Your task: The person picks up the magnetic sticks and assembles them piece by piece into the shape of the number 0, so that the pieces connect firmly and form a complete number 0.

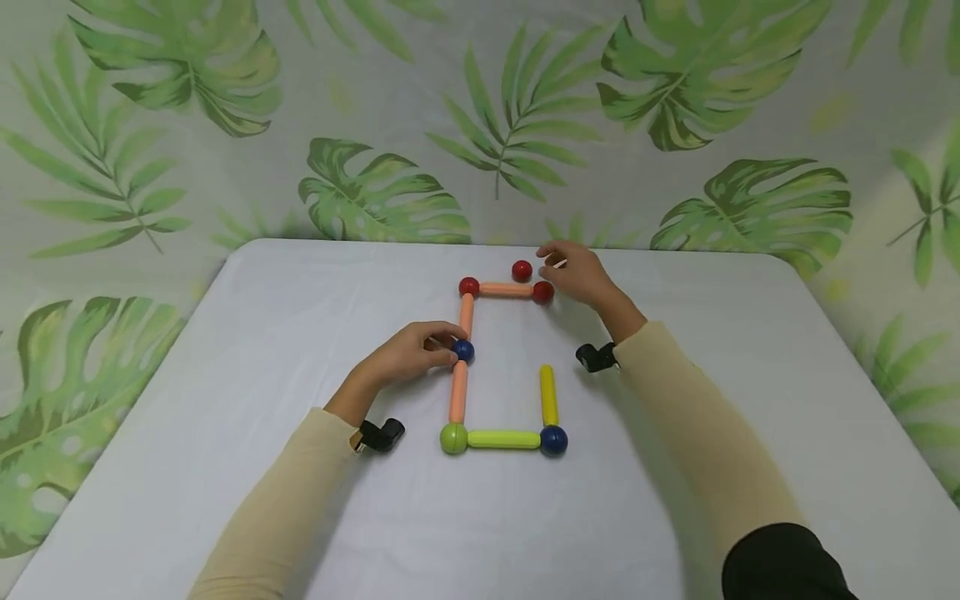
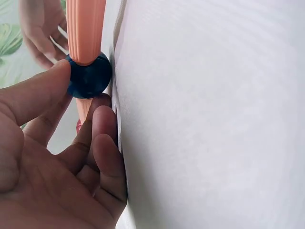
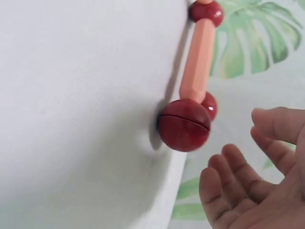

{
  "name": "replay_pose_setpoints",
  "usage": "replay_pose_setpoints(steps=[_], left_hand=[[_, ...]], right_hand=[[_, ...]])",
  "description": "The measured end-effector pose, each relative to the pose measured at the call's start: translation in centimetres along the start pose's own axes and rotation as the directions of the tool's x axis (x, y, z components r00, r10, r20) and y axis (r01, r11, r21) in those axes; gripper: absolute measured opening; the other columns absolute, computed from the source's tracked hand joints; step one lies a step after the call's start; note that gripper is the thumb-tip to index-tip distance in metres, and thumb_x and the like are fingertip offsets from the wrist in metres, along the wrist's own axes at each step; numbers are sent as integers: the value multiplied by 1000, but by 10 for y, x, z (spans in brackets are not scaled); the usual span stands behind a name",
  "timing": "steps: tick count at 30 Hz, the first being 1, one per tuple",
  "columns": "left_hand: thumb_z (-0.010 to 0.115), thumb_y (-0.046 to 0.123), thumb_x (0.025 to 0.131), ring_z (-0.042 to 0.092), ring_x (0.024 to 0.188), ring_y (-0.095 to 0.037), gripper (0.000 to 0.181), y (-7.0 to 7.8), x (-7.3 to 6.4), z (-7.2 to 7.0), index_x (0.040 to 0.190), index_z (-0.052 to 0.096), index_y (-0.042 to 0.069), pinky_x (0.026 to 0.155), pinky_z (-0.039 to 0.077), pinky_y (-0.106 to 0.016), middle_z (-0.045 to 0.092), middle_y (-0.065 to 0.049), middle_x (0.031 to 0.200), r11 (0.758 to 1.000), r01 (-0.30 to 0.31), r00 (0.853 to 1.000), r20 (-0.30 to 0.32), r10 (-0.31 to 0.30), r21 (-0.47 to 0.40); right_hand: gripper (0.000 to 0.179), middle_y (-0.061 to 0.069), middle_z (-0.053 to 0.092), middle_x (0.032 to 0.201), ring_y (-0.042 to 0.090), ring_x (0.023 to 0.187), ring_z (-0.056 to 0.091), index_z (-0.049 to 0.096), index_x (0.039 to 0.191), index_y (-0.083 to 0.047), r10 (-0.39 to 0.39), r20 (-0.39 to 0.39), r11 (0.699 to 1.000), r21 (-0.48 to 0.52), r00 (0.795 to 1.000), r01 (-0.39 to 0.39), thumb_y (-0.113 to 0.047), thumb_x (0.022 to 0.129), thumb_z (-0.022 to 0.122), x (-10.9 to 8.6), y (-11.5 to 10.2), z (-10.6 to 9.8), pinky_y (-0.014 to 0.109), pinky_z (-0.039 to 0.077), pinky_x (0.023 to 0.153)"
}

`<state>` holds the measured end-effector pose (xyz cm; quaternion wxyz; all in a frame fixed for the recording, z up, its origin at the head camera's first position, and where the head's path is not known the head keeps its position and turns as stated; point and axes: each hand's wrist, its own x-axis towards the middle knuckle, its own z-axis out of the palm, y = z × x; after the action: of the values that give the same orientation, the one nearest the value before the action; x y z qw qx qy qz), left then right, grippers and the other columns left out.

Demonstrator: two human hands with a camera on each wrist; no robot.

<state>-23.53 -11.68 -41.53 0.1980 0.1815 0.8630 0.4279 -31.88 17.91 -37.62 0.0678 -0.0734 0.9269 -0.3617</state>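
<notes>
My left hand (image 1: 412, 352) pinches a blue ball (image 1: 464, 350) between thumb and fingers; the left wrist view shows the thumb against the ball (image 2: 90, 76). Two orange sticks join this ball, one running up to a red ball (image 1: 468, 287), the other down to a green ball (image 1: 453, 438). From the upper red ball an orange stick (image 1: 506, 290) leads right to a second red ball (image 1: 543, 292). My right hand (image 1: 576, 271) hovers just beyond that ball, fingers loosely bent and holding nothing. A loose red ball (image 1: 522, 270) lies behind the stick, left of the right fingertips.
At the near side, a lime stick (image 1: 504, 439) links the green ball to another blue ball (image 1: 554, 441). A yellow stick (image 1: 550, 396) points away from it, its far end free. Leaf-patterned cloth (image 1: 517, 125) rises behind the white table (image 1: 225, 350).
</notes>
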Motion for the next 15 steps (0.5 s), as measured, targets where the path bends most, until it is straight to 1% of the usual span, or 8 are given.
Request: replay_pose_setpoints(steps=[3,5,7,10,15], left_hand=[[63,15,95,59,109,-27,37,1,0,0,132,60,13,86,48,-32,62,-14,129,1000,15,1000,8,-15,-25],[64,16,94,57,107,-26,37,1,1,1,131,60,14,84,47,-30,61,-14,128,999,21,1000,8,-21,-33],[64,17,93,56,105,-25,37,1,2,2,129,60,14,84,46,-30,61,-13,127,999,20,1000,9,-19,-39],[64,17,94,56,104,-24,35,0,5,4,128,59,13,84,45,-29,61,-14,126,999,10,1000,13,-10,-45],[64,17,95,56,102,-24,33,0,4,4,127,59,14,82,44,-29,61,-14,125,999,19,1000,11,-19,-42]], right_hand=[[46,19,52,141,36,129,50,48,143,-14,8,60,997,-81,998,-4,-22,98,55,18,-1,10,50,45,104],[50,18,50,144,35,130,48,45,147,-18,33,104,992,-121,994,-20,-23,98,54,27,0,16,50,44,106],[50,18,50,144,35,129,48,44,147,-18,61,129,989,-144,990,-42,-24,98,54,34,3,21,49,45,106],[47,17,53,142,33,127,50,47,144,-18,91,113,986,-153,989,-73,-24,98,54,40,8,26,46,47,104],[43,15,56,138,32,125,51,51,138,-14,72,54,991,-116,996,-65,-26,97,58,43,13,32,47,45,105]])
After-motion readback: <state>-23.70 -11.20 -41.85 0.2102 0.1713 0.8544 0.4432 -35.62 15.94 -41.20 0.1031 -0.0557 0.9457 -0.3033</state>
